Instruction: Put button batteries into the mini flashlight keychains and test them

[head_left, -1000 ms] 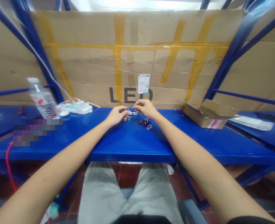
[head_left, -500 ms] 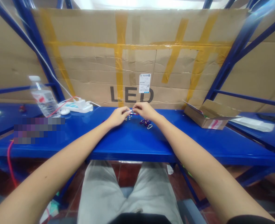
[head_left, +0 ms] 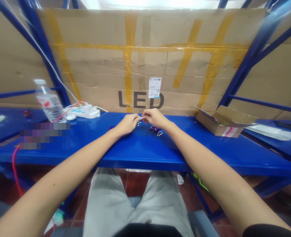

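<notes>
Both arms reach far out over a blue metal bench [head_left: 140, 148]. My left hand [head_left: 128, 123] and my right hand [head_left: 154, 117] meet fingertip to fingertip, each pinched on a small shiny metal piece [head_left: 140, 119] held between them just above the bench. What the piece is cannot be made out at this distance. A little pile of purple and silver carabiner clips [head_left: 156, 130] lies on the bench right beside my right wrist.
A taped cardboard sheet marked LED [head_left: 140, 98] stands behind the bench. An open cardboard box [head_left: 224, 123] sits at the right. At the left are a water bottle [head_left: 48, 102], a white power strip [head_left: 82, 111] with a red cable, and blue rack posts.
Both hands have lowered slightly toward the bench and drawn closer together. The view has shifted a little, so everything sits slightly further right.
</notes>
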Available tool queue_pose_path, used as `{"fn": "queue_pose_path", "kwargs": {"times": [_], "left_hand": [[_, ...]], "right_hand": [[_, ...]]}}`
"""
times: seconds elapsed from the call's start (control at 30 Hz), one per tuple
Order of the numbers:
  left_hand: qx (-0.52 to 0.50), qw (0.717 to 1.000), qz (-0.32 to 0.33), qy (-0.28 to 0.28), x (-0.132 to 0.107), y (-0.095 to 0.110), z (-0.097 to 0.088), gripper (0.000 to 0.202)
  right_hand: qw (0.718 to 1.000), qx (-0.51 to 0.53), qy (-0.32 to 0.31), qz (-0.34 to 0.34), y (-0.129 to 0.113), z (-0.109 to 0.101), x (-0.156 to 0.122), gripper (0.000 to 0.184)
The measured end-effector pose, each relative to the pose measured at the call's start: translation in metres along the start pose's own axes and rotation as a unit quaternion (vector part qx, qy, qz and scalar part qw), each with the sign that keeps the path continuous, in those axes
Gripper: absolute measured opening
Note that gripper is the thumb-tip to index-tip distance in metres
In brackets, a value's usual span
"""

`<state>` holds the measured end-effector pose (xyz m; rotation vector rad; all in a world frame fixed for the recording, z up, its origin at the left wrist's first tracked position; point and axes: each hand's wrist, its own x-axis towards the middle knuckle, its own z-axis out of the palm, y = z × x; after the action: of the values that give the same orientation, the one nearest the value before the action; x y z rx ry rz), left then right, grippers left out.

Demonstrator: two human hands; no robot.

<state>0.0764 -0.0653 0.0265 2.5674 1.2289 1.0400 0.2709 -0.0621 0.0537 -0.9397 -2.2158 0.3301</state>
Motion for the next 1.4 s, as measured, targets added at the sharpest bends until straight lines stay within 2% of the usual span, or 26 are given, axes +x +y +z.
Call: {"fn": "queue_pose_path", "kwargs": {"times": [0.2, 0.3, 0.4, 0.47, 0.6, 0.7, 0.8, 0.9, 0.97, 1.23, 1.4], "left_hand": [[0.043, 0.997, 0.058, 0.026, -0.003, -0.001, 0.0, 0.023], [0.083, 0.992, 0.09, 0.03, -0.005, -0.001, 0.0, 0.018], [0.111, 0.989, 0.093, 0.029, -0.006, 0.003, 0.001, 0.015], [0.109, 0.99, 0.082, 0.031, -0.005, 0.005, 0.003, 0.019], [0.094, 0.994, 0.049, 0.012, 0.001, 0.007, 0.006, 0.029], [0.087, 0.996, 0.036, 0.001, 0.002, 0.004, 0.006, 0.028], [0.091, 0.994, 0.06, 0.019, -0.002, 0.001, 0.004, 0.024], [0.093, 0.99, 0.094, 0.045, -0.006, 0.001, 0.003, 0.018], [0.092, 0.989, 0.101, 0.061, -0.007, 0.003, 0.004, 0.017], [0.097, 0.987, 0.093, 0.091, 0.0, 0.004, 0.012, 0.025], [0.095, 0.993, 0.038, 0.058, -0.003, 0.007, 0.007, 0.018]], "right_hand": [[0.987, 0.125, -0.035, 0.095, -0.003, 0.002, 0.001, 0.019], [0.961, 0.219, -0.06, 0.156, -0.005, 0.001, -0.001, 0.022], [0.934, 0.289, -0.084, 0.19, -0.007, -0.001, -0.002, 0.022], [0.943, 0.273, -0.078, 0.176, -0.006, -0.001, -0.002, 0.022], [0.986, 0.144, -0.034, 0.081, -0.004, 0.002, 0.0, 0.02], [0.996, 0.083, -0.012, 0.031, -0.004, 0.005, 0.0, 0.021], [0.992, 0.103, -0.018, 0.065, -0.007, 0.007, 0.0, 0.022], [0.975, 0.167, -0.043, 0.139, -0.011, 0.007, -0.001, 0.024], [0.965, 0.205, -0.044, 0.159, -0.012, 0.007, 0.0, 0.025], [0.972, 0.201, -0.021, 0.117, -0.006, 0.006, 0.001, 0.022], [0.97, 0.197, -0.032, 0.136, -0.007, 0.006, 0.0, 0.022]]}}
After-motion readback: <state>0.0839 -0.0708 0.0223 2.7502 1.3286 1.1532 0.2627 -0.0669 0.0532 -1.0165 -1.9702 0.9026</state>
